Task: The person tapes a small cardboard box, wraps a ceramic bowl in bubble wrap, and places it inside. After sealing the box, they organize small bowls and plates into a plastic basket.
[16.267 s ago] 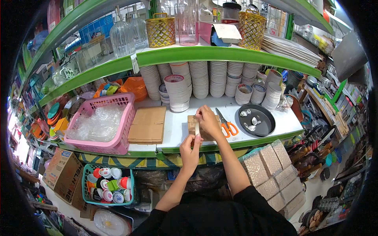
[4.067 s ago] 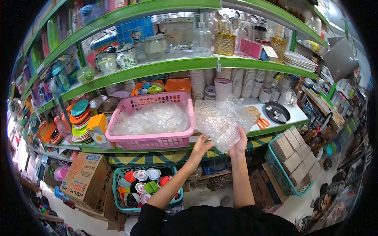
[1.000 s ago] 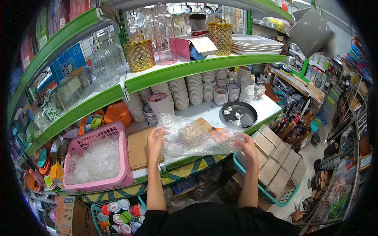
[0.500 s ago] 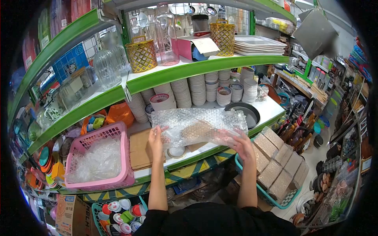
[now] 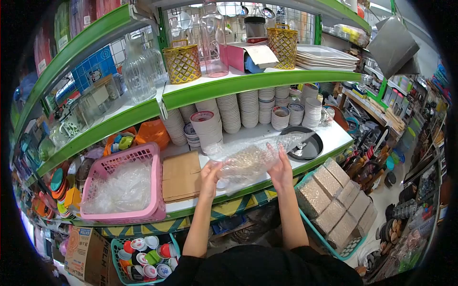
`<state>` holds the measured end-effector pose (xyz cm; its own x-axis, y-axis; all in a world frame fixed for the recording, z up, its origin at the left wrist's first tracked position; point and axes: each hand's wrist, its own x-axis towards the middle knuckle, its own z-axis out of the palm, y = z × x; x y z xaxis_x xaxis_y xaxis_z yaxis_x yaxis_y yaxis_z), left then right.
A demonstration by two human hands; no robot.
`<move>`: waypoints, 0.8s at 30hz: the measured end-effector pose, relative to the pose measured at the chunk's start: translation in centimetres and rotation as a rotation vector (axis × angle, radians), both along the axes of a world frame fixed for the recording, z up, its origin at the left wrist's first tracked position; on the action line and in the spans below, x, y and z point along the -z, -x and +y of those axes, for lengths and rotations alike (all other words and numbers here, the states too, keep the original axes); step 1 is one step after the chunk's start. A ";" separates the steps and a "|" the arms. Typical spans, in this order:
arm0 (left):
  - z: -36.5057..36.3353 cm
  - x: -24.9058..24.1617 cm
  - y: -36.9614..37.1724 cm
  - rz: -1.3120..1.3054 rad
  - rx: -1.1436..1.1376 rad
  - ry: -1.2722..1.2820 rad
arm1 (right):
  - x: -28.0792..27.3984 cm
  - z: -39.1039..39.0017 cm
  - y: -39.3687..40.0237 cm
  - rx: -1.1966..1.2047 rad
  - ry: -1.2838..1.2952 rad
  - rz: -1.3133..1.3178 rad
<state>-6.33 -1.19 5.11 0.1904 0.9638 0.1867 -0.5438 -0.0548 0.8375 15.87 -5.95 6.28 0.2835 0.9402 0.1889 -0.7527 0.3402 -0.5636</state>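
plastic bubble wrap [image 5: 249, 161], now aslant

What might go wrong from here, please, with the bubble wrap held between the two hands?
The bubble wrap reaches across part of the dark pan in this view, so its loose corner might catch the shiny pieces there. Its upper edge also appears close to the front bowl stack; a sweep of the left hand or right hand could nudge that stack.
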 end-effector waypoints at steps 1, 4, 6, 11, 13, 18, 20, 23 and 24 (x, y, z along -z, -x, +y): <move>0.1 0.7 0.2 0.000 -0.005 0.000 | -0.6 0.3 0.2 0.069 0.075 -0.094; -0.4 1.0 2.1 0.428 0.338 -0.266 | -1.0 1.7 0.0 0.071 0.114 -0.135; -0.9 -0.2 2.2 0.184 0.573 -0.328 | -2.2 1.8 -0.3 -0.015 0.086 -0.092; 1.5 0.0 2.6 0.071 0.760 -0.192 | -3.8 2.7 -0.9 -0.282 0.009 -0.208; 2.2 0.3 2.5 0.101 0.737 -0.102 | -3.8 3.4 -1.0 -0.359 -0.009 -0.233; 4.1 -2.6 -0.5 0.204 0.244 -0.055 | -3.8 4.3 -0.2 -0.391 0.013 -0.469; 4.4 -4.1 -0.3 0.290 0.183 -0.156 | -3.3 4.9 0.5 -0.008 -0.016 -0.732; 4.5 -4.9 -0.6 0.373 0.067 -0.282 | -2.9 6.2 0.8 0.493 -0.036 -1.188; 4.5 -5.0 -0.7 0.368 0.012 -0.305 | -2.2 7.1 0.6 0.490 -0.039 -1.188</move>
